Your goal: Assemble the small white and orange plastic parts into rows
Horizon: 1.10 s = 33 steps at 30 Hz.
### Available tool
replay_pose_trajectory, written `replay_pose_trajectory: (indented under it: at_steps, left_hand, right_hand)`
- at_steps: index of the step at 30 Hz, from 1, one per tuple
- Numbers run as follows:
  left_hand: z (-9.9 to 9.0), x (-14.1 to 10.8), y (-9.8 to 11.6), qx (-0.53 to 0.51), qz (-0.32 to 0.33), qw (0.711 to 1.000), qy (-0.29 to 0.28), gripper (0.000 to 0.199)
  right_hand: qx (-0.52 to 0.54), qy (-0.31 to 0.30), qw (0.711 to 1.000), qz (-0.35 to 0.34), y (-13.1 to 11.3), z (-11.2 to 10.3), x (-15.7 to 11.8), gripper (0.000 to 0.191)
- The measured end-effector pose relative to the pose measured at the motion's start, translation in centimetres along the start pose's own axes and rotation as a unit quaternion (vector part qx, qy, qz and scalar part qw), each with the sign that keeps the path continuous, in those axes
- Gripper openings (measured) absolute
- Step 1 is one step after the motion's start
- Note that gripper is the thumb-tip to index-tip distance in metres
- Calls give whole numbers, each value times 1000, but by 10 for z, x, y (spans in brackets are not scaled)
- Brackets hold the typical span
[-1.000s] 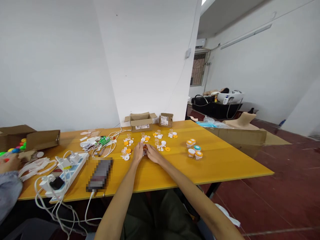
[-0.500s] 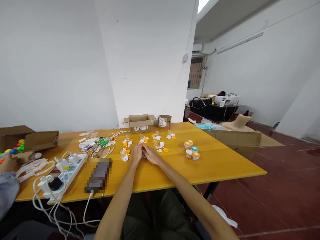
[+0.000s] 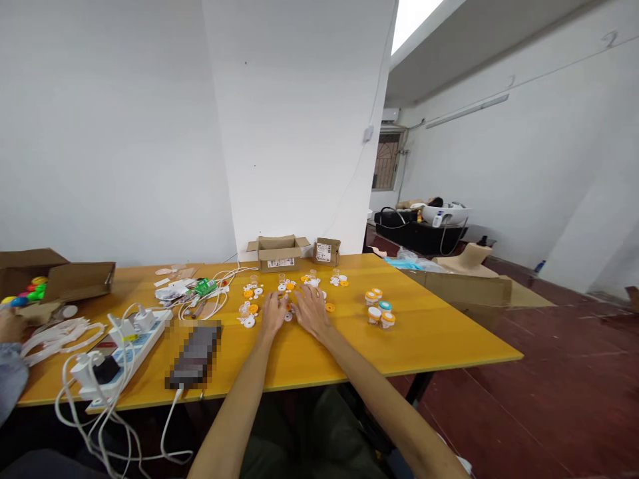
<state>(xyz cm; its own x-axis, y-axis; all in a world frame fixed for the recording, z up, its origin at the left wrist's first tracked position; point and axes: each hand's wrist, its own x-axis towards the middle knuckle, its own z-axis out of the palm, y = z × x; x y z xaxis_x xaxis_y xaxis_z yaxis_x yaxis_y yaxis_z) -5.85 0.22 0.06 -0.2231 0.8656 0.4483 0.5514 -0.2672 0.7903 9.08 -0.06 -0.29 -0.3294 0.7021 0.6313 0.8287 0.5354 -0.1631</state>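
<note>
My left hand (image 3: 273,314) rests low over the table, its fingers stretched forward beside a white disc (image 3: 288,317) and small orange parts. Close to its right, my right hand (image 3: 310,310) is spread palm down, covering part of a group of small pieces. I see nothing gripped in either hand. Around the hands lie several groups of clear cups, orange rings and white discs: a white disc (image 3: 249,321) at the left, an orange ring (image 3: 330,307) at the right, and a clear cup (image 3: 282,277) behind. What lies under my fingers is hidden.
Several lidded jars (image 3: 374,314) stand to the right on the yellow table (image 3: 439,339). Two cardboard boxes, one open (image 3: 279,256) and one smaller (image 3: 327,252), stand at the back. A power strip (image 3: 144,346), cables and a blurred-out phone (image 3: 196,356) lie left. Another person's sleeve (image 3: 10,376) shows far left.
My hands were together around something between them. Now they are apart, the right one flattened and spread a little to the right. The view has tilted slightly upward.
</note>
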Motion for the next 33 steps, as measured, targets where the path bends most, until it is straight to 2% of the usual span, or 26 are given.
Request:
replay_pose_trajectory:
  at_steps: [4,8,11,26,30,33]
  left_hand:
    - [1,-1,2,64,42,997,-8,12]
    - [-1,-2,6,122,86,989,-17,11]
    - [-3,-4,9,146,96,985,-12,11]
    - [-9,-6,19,158,73,985,-1,16]
    - [-10,-6,23,168,47,985,-10,18]
    - [-10,-6,24,173,37,984,-12,19]
  right_hand:
    - [-34,-28,999,-8,18,-4,3,36]
    - [-37,-67,996,-36,28,-5,10,28]
    - [-40,-80,995,-47,31,-6,13,25]
    - [-76,-117,989,53,57,-30,7,32]
    - [-105,-106,987,56,61,-32,6,33]
    - [-123,-100,987,31,59,-29,7,31]
